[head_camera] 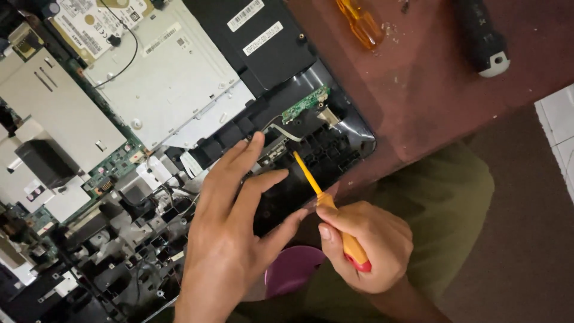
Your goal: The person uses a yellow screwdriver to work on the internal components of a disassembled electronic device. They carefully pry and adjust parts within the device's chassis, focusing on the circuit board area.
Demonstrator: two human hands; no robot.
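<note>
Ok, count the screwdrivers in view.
2, maybe more hidden. One yellow screwdriver is in the right hand, tip at the open laptop beside the left hand. One amber screwdriver lies on the table, cut off by the top edge.

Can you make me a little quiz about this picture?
1. True or false: the right hand holds a screwdriver.
2. What does the left hand rest on: A) the laptop, B) the cup, C) the floor?
3. What colour is the small board near the laptop's corner?

Key: 1 true; 2 A; 3 green.
</note>
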